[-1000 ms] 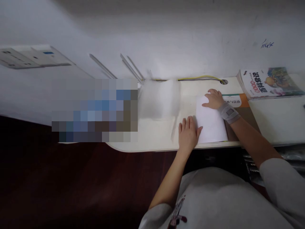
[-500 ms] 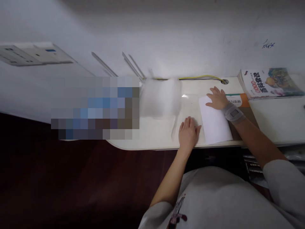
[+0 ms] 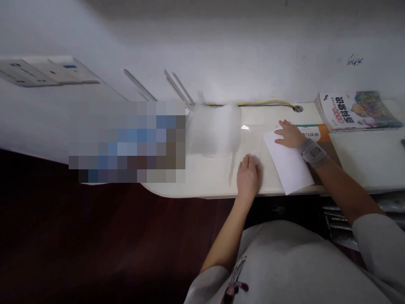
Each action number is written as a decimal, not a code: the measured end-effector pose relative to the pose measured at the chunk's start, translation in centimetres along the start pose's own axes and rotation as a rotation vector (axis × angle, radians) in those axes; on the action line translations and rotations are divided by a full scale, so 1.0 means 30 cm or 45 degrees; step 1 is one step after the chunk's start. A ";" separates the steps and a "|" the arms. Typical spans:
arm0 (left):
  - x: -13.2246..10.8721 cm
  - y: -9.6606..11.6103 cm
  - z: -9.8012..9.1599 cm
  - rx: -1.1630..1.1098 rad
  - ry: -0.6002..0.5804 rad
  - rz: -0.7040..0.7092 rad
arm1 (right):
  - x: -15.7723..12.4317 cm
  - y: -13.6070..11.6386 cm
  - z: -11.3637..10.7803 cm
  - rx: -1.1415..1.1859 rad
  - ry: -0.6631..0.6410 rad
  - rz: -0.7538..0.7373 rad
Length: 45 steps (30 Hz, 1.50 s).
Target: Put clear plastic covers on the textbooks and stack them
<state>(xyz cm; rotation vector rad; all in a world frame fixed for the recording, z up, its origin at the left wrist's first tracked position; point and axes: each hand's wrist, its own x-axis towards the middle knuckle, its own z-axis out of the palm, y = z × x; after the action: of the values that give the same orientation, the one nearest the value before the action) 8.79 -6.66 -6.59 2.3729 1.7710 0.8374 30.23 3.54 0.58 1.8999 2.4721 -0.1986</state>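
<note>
My right hand [image 3: 290,136], with a grey band at its wrist, lies with fingers spread on the top end of a white sheet of paper [image 3: 289,164]. Partly beneath the paper is a textbook [image 3: 327,147] with a green, orange and brown cover. The paper lies at a slant, its lower corner near the table's front edge. To the left, my left hand [image 3: 249,175] rests palm down on a clear plastic sheet [image 3: 253,139], fingers extended close together and thumb drawn in. Nothing shows in its grasp.
Magazines [image 3: 357,110] are stacked at the back right of the white table [image 3: 177,185]. A translucent whitish sheet [image 3: 213,131] lies left of my left hand, beside a pixelated area. A yellow-and-black cable [image 3: 268,102] runs along the wall into a hole.
The paper has turned, its lower end swinging right across the textbook. My right hand has shifted slightly down and right. My left thumb has moved in toward the fingers.
</note>
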 end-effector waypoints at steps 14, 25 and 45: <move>-0.109 0.119 -0.119 -0.189 0.007 0.689 | 0.070 -0.084 0.018 0.086 0.154 0.159; -0.136 0.108 -0.081 0.002 0.032 0.681 | 0.016 0.043 0.074 0.471 0.416 0.088; -0.127 0.179 -0.079 -0.026 0.125 0.680 | -0.063 0.037 0.128 0.425 0.401 -0.146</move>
<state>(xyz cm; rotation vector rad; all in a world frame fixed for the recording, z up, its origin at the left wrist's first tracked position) 11.64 -12.54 -4.07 2.8794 1.1427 1.0254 31.55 1.59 -3.17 2.0480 2.9181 -0.3609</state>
